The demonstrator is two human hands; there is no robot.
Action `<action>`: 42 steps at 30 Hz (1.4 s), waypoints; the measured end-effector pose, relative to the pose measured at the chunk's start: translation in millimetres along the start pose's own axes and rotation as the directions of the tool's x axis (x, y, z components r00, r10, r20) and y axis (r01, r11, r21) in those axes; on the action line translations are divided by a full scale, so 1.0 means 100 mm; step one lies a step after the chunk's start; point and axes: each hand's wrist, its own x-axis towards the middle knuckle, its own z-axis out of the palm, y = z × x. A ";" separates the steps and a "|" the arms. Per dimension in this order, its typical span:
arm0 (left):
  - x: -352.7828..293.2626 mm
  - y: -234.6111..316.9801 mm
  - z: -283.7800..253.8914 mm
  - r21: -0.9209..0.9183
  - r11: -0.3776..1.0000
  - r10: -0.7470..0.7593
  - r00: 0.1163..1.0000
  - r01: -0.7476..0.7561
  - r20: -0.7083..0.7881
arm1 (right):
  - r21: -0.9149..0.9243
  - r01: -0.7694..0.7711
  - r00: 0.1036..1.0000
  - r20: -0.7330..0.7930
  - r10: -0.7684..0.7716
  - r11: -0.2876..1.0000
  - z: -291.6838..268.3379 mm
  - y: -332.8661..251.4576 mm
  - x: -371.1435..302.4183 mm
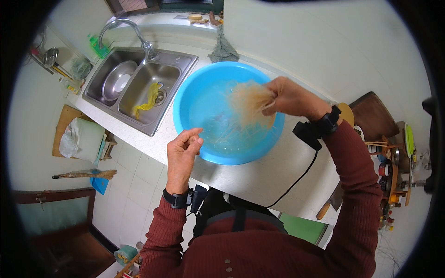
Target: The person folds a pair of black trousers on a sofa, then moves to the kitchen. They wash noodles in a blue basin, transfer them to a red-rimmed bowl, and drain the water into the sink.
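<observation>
Pale walls (333,41) under soft, even light

They fill the upper right of the frame. At the top edge, left of centre, sits a dark-framed window (185,6). A white countertop (250,185) slants across the middle, a steel double sink (185,61) set into its upper left. Light tiled floor (134,185) shows left of centre; a brown-framed door (60,220) with a glazed panel stands lower left.

Basin (222,158) on the counter (259,183), right of the sink (186,59)
</observation>
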 end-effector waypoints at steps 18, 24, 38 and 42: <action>-0.10 0.15 0.27 -0.028 0.995 0.101 0.994 -0.100 0.033 | -0.041 0.257 0.872 -0.420 -0.250 0.966 -0.61 -1.02 -0.46; -0.15 0.06 0.09 0.080 0.985 0.149 0.988 -0.152 0.042 | -0.056 0.490 0.810 -0.341 -0.478 0.870 -0.52 -0.78 -0.33; -0.13 -0.08 -0.36 0.146 0.975 0.166 0.985 -0.170 0.041 | -0.055 0.043 0.913 -0.403 -0.061 0.998 0.97 0.13 0.11; -0.06 -0.26 -0.52 0.134 0.982 0.131 0.991 -0.135 0.041 | -0.089 -0.015 0.899 -0.438 -0.026 0.996 1.10 0.27 0.02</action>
